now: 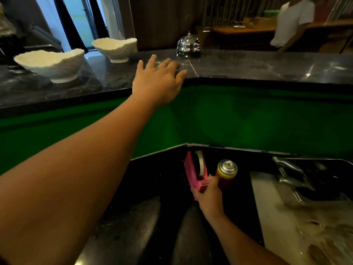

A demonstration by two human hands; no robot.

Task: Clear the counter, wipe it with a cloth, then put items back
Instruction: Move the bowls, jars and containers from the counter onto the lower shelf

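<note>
My left hand [159, 81] reaches out over the near edge of the upper dark stone counter [248, 67], fingers spread and holding nothing. A chrome service bell [188, 45] stands on that counter just beyond the fingertips, apart from them. Two white shell-shaped bowls [51, 64] [115, 48] sit on the counter to the left. Down on the lower black counter [149, 188], my right hand [209, 196] grips a pink tape dispenser [196, 174] by its near end. A spray can [226, 172] with a silver top stands right beside the dispenser.
A green panel [267, 115] drops from the upper counter to the lower one. At the right lie a white board [277, 217] and a metal sink with a tap [286, 175]. A person in a white shirt [292, 22] stands behind the far right of the counter.
</note>
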